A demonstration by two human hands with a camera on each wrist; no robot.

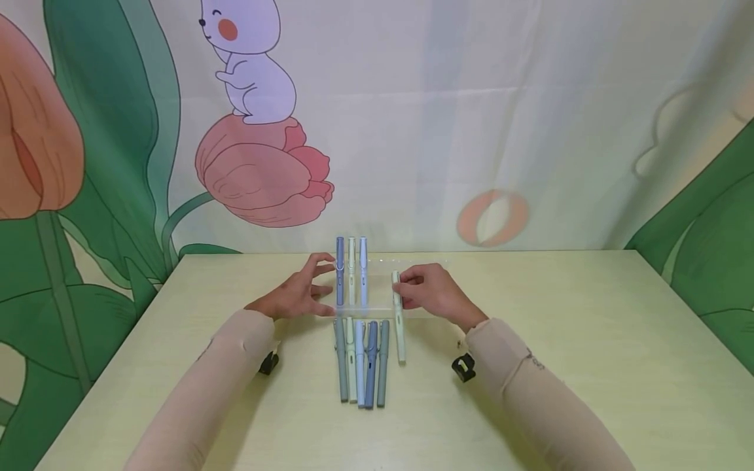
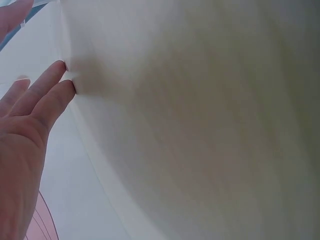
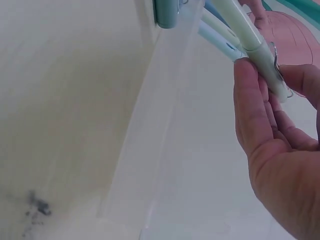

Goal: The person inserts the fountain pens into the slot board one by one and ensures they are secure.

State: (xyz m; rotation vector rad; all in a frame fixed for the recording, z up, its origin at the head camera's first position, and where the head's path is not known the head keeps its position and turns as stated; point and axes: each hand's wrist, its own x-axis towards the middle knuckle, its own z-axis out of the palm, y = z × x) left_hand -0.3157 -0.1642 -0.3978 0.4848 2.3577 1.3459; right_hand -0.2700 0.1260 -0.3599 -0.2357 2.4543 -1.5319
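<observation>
While your right hand pinches a pale green pen between thumb and fingers, your left hand, fingers spread and gripping nothing, sits at the left end of the clear tray. Just right of your left hand, three pens lie side by side in the tray; between your hands and nearer you, five more pens lie in a row on the worktop

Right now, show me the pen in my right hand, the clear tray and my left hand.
Held pale-green pen [image 1: 400,332]: head view, on its barrel.
Clear tray [image 1: 379,313]: head view, on its front rim.
Left hand [image 1: 298,294]: head view, on its back.
</observation>
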